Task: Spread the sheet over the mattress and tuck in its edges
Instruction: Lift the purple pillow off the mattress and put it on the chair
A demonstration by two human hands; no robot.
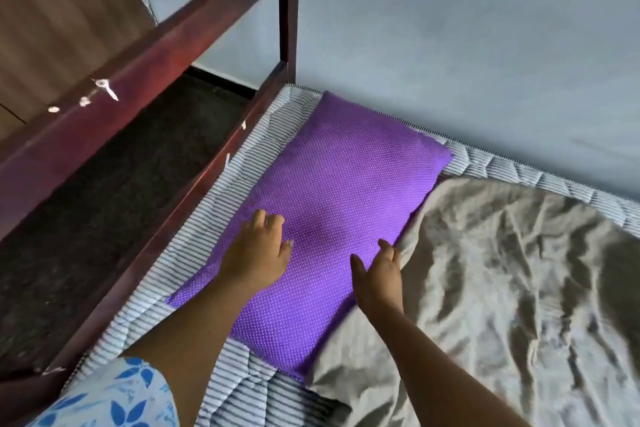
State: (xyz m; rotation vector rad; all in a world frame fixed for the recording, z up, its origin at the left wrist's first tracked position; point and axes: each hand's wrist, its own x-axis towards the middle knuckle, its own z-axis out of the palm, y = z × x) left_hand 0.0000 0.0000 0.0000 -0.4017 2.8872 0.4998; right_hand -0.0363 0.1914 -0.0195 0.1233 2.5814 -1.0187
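Much of the job remains, I judge. The sheet [485, 270] has yet to reach the head end, so the purple dotted pillow [332, 184] is best lifted clear by both long sides first. Then the sheet can be drawn up flat and tucked. It is beige-grey, faintly glossy and heavily creased. It covers the right part of the striped mattress [256, 135], its edge against the pillow's right side. The left hand [258, 253] is over the pillow, fingers [273, 218] loosely curled and empty. The right hand [379, 276] is at the pillow's right edge, relaxed and holding nothing. A wooden bed frame [145, 55] runs along the left.
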